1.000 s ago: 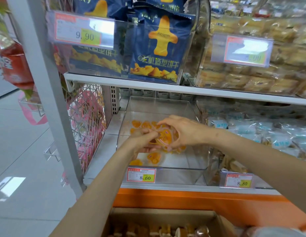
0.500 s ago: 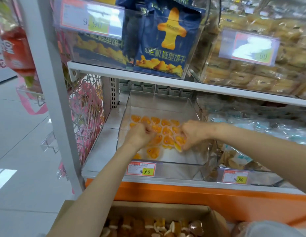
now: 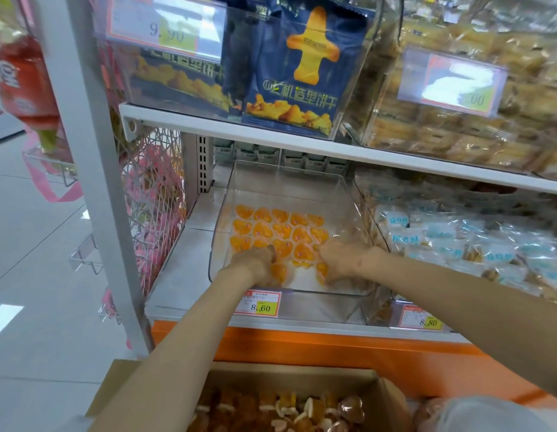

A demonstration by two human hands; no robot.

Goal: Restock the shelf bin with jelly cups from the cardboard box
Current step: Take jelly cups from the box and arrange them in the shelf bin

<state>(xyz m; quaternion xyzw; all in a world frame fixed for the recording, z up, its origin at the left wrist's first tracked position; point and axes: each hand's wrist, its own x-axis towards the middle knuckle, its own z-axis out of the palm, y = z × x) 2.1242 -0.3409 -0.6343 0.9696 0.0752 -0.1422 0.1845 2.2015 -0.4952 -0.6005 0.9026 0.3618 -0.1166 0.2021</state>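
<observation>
— What are we reading on the shelf bin [image 3: 286,182]?
— We are reading "8.60" on its price tag [image 3: 261,304] and "8.80" on the neighbouring tag [image 3: 422,319].
— And above?
— We are making out "9.90" on the upper tag [image 3: 168,29] and "机造型饼干" on the blue bag [image 3: 297,95]. The glare-washed tag [image 3: 451,82] is showing only "00".

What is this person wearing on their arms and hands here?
Nothing that shows. The left hand and right hand are ungloved, with no watch or bracelet at either wrist. The left forearm and right forearm are bare, with no sleeve in view.
</observation>
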